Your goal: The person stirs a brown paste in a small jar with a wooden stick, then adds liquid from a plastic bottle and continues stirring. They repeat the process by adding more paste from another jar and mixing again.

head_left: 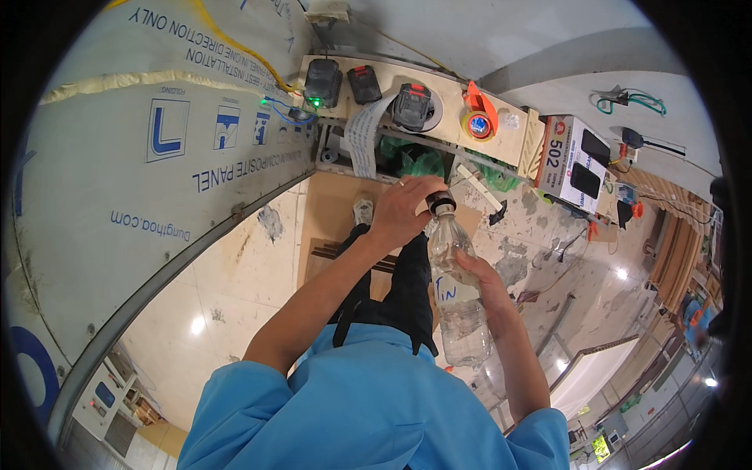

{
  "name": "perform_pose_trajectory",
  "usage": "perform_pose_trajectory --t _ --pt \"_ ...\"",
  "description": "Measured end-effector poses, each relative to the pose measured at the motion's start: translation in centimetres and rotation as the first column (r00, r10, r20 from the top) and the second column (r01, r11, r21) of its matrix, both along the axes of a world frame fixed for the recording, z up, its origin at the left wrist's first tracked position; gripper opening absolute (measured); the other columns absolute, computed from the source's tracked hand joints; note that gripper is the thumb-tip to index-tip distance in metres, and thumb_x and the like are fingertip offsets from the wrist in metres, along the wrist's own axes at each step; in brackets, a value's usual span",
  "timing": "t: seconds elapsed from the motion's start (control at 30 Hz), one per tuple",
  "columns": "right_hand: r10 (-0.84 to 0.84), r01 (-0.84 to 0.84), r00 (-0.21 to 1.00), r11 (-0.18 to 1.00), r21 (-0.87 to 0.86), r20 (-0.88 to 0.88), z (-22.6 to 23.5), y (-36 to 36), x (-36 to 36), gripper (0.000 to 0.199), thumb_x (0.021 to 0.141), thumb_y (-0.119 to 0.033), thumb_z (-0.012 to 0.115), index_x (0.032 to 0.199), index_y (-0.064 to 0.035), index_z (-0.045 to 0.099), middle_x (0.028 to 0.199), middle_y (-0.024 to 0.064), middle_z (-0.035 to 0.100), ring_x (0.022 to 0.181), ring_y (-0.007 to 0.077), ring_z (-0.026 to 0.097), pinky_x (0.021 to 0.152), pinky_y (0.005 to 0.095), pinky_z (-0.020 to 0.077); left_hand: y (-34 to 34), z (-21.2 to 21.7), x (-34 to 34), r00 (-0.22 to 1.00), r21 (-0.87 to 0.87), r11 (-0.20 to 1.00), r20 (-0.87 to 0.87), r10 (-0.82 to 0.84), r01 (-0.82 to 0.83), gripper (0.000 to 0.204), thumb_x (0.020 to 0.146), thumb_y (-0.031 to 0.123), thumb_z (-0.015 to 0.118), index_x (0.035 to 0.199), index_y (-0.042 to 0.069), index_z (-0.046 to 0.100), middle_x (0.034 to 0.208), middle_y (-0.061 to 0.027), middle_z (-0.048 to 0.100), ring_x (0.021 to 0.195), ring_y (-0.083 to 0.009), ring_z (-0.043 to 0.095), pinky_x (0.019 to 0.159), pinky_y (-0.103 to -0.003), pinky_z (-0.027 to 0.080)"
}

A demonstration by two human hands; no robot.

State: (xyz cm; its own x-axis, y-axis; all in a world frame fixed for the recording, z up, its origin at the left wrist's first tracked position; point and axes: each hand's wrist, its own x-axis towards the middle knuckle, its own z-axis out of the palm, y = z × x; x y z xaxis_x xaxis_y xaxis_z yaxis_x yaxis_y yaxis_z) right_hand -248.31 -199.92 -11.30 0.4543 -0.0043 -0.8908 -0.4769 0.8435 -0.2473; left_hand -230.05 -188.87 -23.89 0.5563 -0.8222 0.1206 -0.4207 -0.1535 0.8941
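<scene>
Head camera view, looking straight down a person's body in a blue shirt and dark trousers, standing on a pale, stained tile floor point(235, 274). Both hands meet at a clear plastic bottle point(458, 301) held upright in front of the chest. The right hand point(482, 278) is wrapped around the middle of the bottle, fingers closed on its side. The left hand point(407, 207) is clamped over the bottle's neck, fingers curled around the dark cap point(443, 204); a ring shows on one finger. The bottle is see-through, with blue handwriting on its side; whether it holds liquid cannot be told.

Beyond the hands, a wooden desk point(517, 141) stands just ahead of the feet. On it lie three dark power-tool battery packs point(323, 82), one showing a small green light, and a roll of tape point(478, 124) with an orange dispenser. A strip of white paper point(364, 137) hangs over the desk's front edge. Green plastic bags point(415, 160) sit beneath the desk top. To the right of the desk is a white and red cardboard box point(565, 160). On the left leans a large grey composite panel point(133, 157) with blue printing. A flat brown cardboard sheet point(333, 211) lies under the feet.
</scene>
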Motion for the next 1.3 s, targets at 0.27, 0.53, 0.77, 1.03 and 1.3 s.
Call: perform_pose_trajectory --t 0.27,0.53,0.77,1.03,1.3 --pt "0.026 -0.026 0.999 1.0 -0.014 -0.019 0.9 2.0 1.2 0.039 0.106 -0.039 0.071 0.122 -0.0039 0.073 0.099 0.0039 0.077 0.082 0.0113 0.074 0.071 0.0279 0.0604 1.8 1.2 1.2 0.999 -0.004 1.0 -0.05 -0.008 0.007 0.055 0.074 0.004 0.08 0.126 0.019 0.068 0.131 -0.0032 0.073 0.117 -0.0322 0.068 0.097 -0.043 0.056" --pt "0.072 -0.075 0.995 0.996 0.045 0.063 0.4 1.4 1.8 0.039 0.106 -0.04 0.071 0.121 -0.0043 0.073 0.098 0.0034 0.077 0.081 0.0107 0.074 0.069 0.0277 0.0601 3.0 1.7 1.3 0.998 0.06 0.997 -0.038 0.048 -0.045 0.057 0.075 0.004 0.082 0.128 0.019 0.067 0.133 -0.0042 0.072 0.122 -0.0323 0.067 0.102 -0.043 0.054" --pt "0.168 -0.173 0.982 0.983 0.055 0.082 0.4 -1.4 2.1 0.038 0.107 -0.04 0.07 0.12 -0.0048 0.073 0.098 0.0033 0.077 0.082 0.0111 0.074 0.071 0.028 0.0599 2.3 2.0 0.1 0.987 0.149 0.979 -0.052 0.149 -0.14 0.059 0.075 0.003 0.083 0.131 0.017 0.067 0.132 -0.0059 0.073 0.123 -0.0325 0.067 0.101 -0.044 0.055" --pt "0.23 -0.237 0.97 0.967 0.094 0.083 0.2 -5.1 1.9 0.038 0.107 -0.04 0.07 0.121 -0.0042 0.072 0.099 0.0035 0.076 0.082 0.0112 0.074 0.071 0.0279 0.0601 0.2 2.0 -1.7 0.96 0.108 0.964 -0.114 0.255 -0.244 0.062 0.073 -0.002 0.083 0.132 0.014 0.068 0.128 -0.0096 0.074 0.121 -0.0333 0.069 0.101 -0.044 0.055" --pt "0.284 -0.292 0.954 0.953 0.081 0.096 -0.3 -7.6 1.9 0.038 0.104 -0.039 0.075 0.12 -0.005 0.071 0.098 0.0027 0.076 0.08 0.0113 0.074 0.07 0.0281 0.0603 -1.6 1.8 -2.3 0.953 0.149 0.951 -0.092 0.288 -0.272 0.061 0.075 0.003 0.08 0.133 0.017 0.066 0.134 -0.0053 0.073 0.125 -0.0332 0.067 0.103 -0.044 0.055"
